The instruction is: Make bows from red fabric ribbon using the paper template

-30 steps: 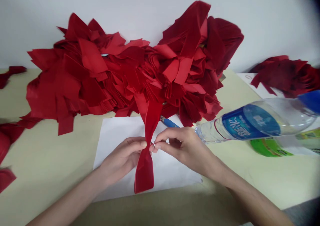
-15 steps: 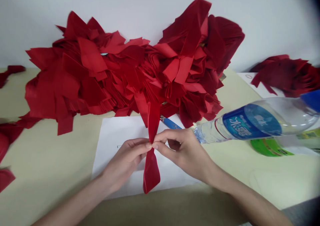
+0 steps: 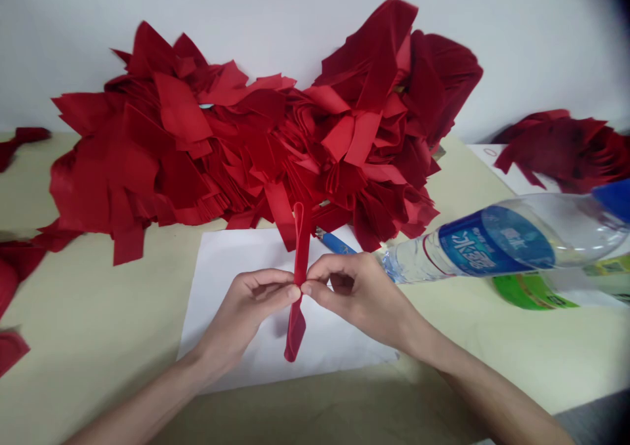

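Between my two hands stands a looped strip of red fabric [image 3: 302, 248], pinched at its middle like a bow, with one loop above the fingers and one below. The thumb and fingers of my left hand [image 3: 251, 300] grip the pinch from the left. From the right, my right hand [image 3: 361, 294] holds the same spot between thumb and forefinger. Both hands are over a white sheet of paper [image 3: 236, 360] on the table. Just beyond my right hand lies a blue pen [image 3: 337, 243], partly hidden by the hand.
A big heap of red fabric strips [image 3: 182, 169] leans along the wall behind. On the right, a clear water bottle [image 3: 492, 241] lies above a green-labelled bottle [image 3: 531, 294]. More red strips [image 3: 566, 146] rest at far right, others [image 3: 20, 261] at the left edge.
The fabric strip has turned between my fingers, so its loops now show more edge-on and narrower. My left hand has shifted slightly; both hands still pinch the middle.
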Tool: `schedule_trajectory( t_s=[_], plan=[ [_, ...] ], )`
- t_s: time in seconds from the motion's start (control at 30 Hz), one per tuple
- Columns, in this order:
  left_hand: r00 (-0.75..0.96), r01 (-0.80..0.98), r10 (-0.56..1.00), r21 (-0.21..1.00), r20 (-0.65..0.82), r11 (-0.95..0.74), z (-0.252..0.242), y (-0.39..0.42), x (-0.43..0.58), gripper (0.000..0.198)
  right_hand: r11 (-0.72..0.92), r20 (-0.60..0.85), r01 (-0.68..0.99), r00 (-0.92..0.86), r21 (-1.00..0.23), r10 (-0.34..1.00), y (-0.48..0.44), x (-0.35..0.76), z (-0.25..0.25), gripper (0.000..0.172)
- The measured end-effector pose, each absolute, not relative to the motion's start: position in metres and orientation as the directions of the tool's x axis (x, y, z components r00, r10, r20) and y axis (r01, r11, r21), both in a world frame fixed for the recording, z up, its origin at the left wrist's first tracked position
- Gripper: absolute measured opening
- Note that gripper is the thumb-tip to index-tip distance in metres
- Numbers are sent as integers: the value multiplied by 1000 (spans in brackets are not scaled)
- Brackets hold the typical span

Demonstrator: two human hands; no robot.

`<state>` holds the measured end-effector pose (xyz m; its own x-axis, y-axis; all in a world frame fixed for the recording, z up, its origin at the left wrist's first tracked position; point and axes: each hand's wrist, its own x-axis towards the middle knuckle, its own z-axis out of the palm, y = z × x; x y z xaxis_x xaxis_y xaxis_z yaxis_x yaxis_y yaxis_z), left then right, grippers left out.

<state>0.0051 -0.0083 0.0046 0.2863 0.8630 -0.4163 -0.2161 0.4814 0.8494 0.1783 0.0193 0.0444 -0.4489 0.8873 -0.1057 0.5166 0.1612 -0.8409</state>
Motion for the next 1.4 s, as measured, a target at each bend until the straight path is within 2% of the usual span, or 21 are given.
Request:
schedule_trajectory(
  t_s=[0.27, 0.43, 0.5, 0.63, 0.93, 1.07, 1.23, 1.3, 1.4],
  plan=[
    [163, -112, 912, 911, -377, 397, 3, -9, 4, 9, 154, -122, 517, -460, -842, 880, 20, 179, 42, 13],
    [188, -131, 903, 901, -387, 414, 3, -9, 5, 7, 162, -114, 508, -468, -846, 876, 18, 178, 39, 12],
    [220, -165, 885, 879, -410, 448, 4, -8, 5, 3, 152, -124, 500, -476, -853, 871, 19, 177, 39, 12],
    [305, -284, 832, 790, -463, 543, 5, -5, 4, 14, 125, -147, 466, -504, -876, 851, 22, 177, 42, 13],
    [422, -397, 743, 631, -519, 666, 3, -3, 1, 16, 79, -178, 419, -538, -904, 824, 27, 185, 52, 15],
    [498, -381, 745, 660, -444, 648, 3, -4, 2, 18, 14, -270, 420, -607, -907, 748, 31, 191, 52, 14],
    [684, -305, 634, 649, -360, 697, 11, -9, 5, 14, -12, -322, 391, -738, -920, 593, 39, 204, 52, 16],
    [767, -207, 534, 651, -355, 730, 14, -15, 9, 17, -17, -345, 393, -786, -919, 513, 41, 207, 52, 15],
    [784, 60, 401, 702, -473, 710, 14, -27, 16, 15, 25, -405, 439, -847, -898, 344, 39, 202, 55, 14]
  ],
)
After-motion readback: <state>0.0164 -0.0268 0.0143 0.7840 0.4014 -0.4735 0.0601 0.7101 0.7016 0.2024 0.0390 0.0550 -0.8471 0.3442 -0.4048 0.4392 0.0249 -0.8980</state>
